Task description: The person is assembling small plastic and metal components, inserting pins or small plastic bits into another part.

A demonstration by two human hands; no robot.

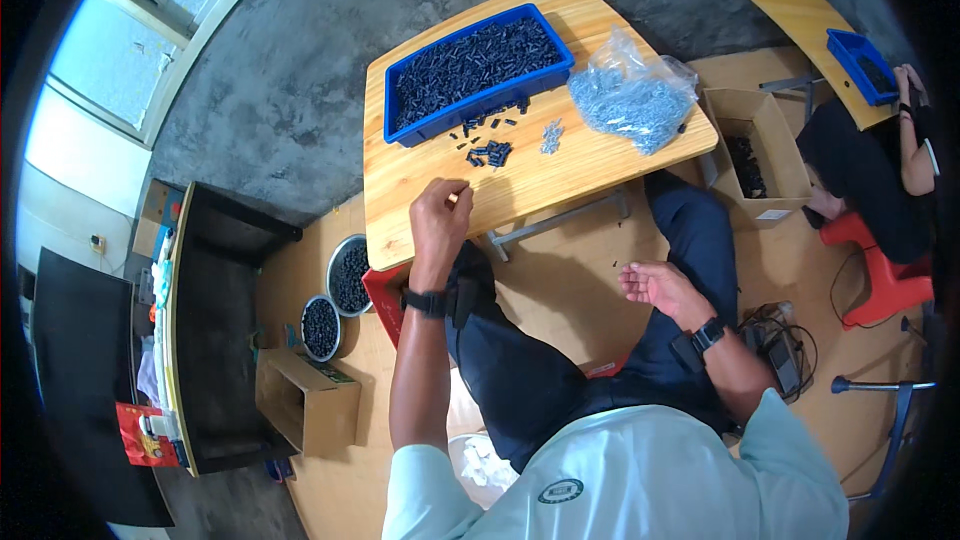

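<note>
My left hand [441, 212] is over the near left part of the wooden table [400, 215], its fingers curled together. Whatever is between its fingertips, if anything, is too small to make out. Just beyond it lies a small heap of short black tube-like parts [490, 153], with a few loose ones scattered behind. To their right sits a little cluster of small silvery pieces [551, 137]. My right hand [662, 290] is off the table above my right thigh, palm turned up, fingers loosely bent and apart, with nothing visible in it.
A blue tray [470, 100] full of black parts and a clear bag of silvery pieces [635, 100] stand on the table. Right of it are a cardboard box [785, 155] and another person [865, 155]. Two metal bowls [336, 328] of black parts stand on the floor, left.
</note>
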